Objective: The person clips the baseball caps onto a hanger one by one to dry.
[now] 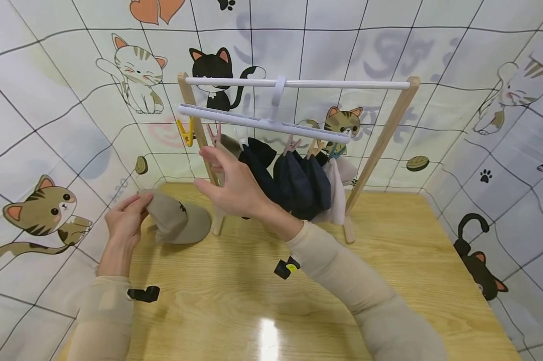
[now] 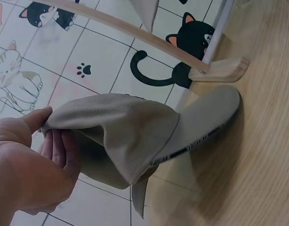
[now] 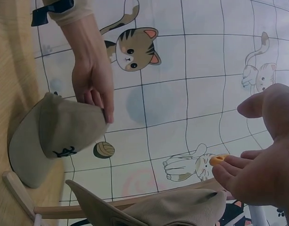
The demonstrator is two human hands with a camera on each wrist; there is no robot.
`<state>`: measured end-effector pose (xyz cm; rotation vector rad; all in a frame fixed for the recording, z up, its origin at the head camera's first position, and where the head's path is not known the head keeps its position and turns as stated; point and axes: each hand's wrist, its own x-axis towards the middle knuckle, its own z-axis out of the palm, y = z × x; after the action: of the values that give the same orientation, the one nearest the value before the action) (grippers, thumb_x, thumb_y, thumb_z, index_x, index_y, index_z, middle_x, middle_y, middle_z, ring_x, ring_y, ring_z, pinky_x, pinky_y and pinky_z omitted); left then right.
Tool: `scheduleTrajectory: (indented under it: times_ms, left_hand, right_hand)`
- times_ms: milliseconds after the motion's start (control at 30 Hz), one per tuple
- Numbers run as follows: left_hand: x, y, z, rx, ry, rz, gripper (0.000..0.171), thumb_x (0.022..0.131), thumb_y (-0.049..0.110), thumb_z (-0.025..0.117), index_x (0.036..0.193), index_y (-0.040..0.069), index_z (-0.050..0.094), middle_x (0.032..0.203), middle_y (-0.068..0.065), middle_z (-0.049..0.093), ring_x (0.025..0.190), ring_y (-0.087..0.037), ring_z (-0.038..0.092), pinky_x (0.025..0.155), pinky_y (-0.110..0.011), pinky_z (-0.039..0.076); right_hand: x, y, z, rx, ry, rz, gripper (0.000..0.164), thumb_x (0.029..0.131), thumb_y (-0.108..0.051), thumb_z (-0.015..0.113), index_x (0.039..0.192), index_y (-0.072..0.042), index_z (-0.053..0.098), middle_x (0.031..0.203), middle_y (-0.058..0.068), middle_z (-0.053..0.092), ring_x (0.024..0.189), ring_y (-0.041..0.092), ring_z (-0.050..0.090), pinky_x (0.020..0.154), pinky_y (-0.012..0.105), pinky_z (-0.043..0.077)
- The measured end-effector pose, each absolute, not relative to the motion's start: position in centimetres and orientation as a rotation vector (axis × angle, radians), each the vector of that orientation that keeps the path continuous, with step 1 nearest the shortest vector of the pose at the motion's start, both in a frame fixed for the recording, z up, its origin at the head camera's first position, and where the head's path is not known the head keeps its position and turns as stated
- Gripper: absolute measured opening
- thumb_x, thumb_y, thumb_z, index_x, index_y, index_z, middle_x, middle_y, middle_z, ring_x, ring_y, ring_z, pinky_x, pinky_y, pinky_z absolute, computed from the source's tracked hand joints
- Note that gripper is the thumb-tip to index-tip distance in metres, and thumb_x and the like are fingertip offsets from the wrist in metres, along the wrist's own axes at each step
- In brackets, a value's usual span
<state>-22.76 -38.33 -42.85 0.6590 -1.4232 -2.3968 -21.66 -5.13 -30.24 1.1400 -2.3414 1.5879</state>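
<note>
On the left, my left hand [image 1: 126, 220] pinches the crown edge of a beige baseball cap [image 1: 169, 220] between thumb and fingers. The left wrist view shows the cap [image 2: 135, 127] tilted, its brim low by the tabletop. My right hand [image 1: 235, 183] is raised before the left part of a white hanger [image 1: 253, 120], thumb and fingers spread, holding nothing visible. Near its fingertips are a yellow clip [image 1: 187, 133] on the hanger's left end and a pink clip [image 1: 214, 134]. Another beige piece [image 3: 158, 207] hangs below my right hand in the right wrist view.
The hanger hooks over the white rod of a wooden rack [image 1: 384, 135]. Dark blue caps [image 1: 300, 183] and a pale pink cloth [image 1: 336, 185] hang from clips. Cat-printed walls [image 1: 86, 100] surround the wooden tabletop [image 1: 235, 291].
</note>
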Motion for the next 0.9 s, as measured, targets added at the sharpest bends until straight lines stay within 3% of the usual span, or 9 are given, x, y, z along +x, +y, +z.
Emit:
scheduleTrajectory:
  times_ms: [167,467,700,900]
  left_hand:
    - [-22.1,-37.5,-41.9,0.578,-1.515,-2.358,0.026,0.093,0.002,0.092,0.113,0.012,0.079,0.091,0.004,0.085,0.083,-0.005,0.081,0.076,-0.02,0.067]
    - [-20.4,-36.4,-40.2,0.533,-1.974,-2.043,0.046,0.094,0.03,0.095,0.133,0.017,0.076,0.097,0.019,0.079,0.098,0.0,0.073,0.078,-0.013,0.06]
    - [-19.6,-35.5,-39.3,0.416,-2.199,-1.819,0.054,0.097,0.036,0.092,0.143,0.012,0.075,0.099,0.025,0.078,0.098,0.005,0.072,0.083,-0.007,0.058]
    - [-18.9,-34.8,-38.9,0.3,-2.333,-1.658,0.053,0.101,0.037,0.087,0.145,0.01,0.074,0.099,0.029,0.076,0.097,0.007,0.072,0.083,-0.008,0.058]
  right_hand:
    - [-22.8,-5.8,-30.2,1.09,-2.345,1.635,0.07,0.109,-0.019,0.069,0.171,-0.002,0.042,0.175,0.012,0.053,0.162,0.024,0.052,0.129,0.034,0.05]
    - [-24.2,-7.3,-29.3,0.98,-2.381,1.723,0.075,0.109,-0.023,0.067,0.174,-0.004,0.036,0.178,0.016,0.048,0.163,0.032,0.052,0.131,0.045,0.049]
    - [-24.8,-8.5,-28.3,0.873,-2.449,1.846,0.079,0.111,-0.028,0.067,0.179,-0.012,0.029,0.184,0.006,0.039,0.169,0.021,0.044,0.135,0.037,0.043]
    - [-25.2,-9.7,-27.5,0.769,-2.425,1.969,0.074,0.114,-0.031,0.068,0.178,-0.016,0.032,0.182,0.004,0.043,0.169,0.016,0.043,0.132,0.03,0.045]
